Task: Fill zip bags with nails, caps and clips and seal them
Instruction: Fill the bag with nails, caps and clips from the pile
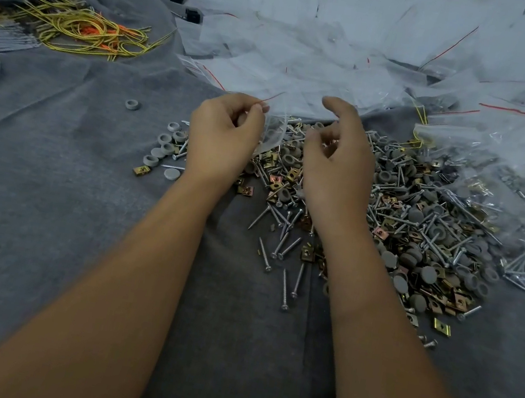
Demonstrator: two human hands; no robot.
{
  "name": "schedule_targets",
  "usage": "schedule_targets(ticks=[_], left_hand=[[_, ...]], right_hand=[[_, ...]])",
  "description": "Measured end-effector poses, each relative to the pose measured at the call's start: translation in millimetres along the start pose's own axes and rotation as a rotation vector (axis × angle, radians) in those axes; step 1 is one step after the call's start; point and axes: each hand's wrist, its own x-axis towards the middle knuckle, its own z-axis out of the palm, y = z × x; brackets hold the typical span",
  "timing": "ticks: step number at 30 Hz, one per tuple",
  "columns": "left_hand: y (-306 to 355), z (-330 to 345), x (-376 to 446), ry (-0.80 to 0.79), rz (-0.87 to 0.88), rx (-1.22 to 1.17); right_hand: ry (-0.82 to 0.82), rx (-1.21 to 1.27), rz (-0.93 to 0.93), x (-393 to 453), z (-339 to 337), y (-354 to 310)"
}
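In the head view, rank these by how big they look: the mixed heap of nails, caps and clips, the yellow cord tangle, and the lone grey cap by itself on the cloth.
1. Heap of nails, caps and clips
2. Yellow cord tangle, though it lies farther from the camera
3. Lone grey cap, clearly smallest

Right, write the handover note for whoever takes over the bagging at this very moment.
Left hand: pinches the top edge of a clear zip bag, held over the pile.
Right hand: fingers curled beside the bag's mouth; whether it holds parts, I cannot tell.
Supplies: mixed pile of nails, caps and clips on the grey cloth, right of the hands; loose grey caps to the left; zip bag heap behind.
Done: this bag looks unsealed.
Left: fill it, seal it, then carry on with the next bags.
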Motion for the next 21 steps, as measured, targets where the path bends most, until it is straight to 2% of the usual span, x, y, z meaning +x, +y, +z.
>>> schedule_targets(ticks=[4, 12, 16, 21], left_hand=[[-1.4, 0.5, 1.4, 0.021, -0.031, -0.011], [-2.3, -0.1, 1.8, 0.01, -0.026, 0.001], [-3.5, 0.2, 1.9, -0.002, -0.016, 0.008], [-4.9, 1.3, 1.3, -0.016, -0.015, 0.001]], right_hand=[[-0.109, -0.14, 0.113, 2.3, -6.4, 5.7], [-0.246, -0.407, 0.159, 3.9, -14.3, 1.9], [-0.376, -0.544, 0.101, 0.2, -14.1, -2.8], [-0.584, -0.593, 0.06, 1.0, -18.2, -7.8]])
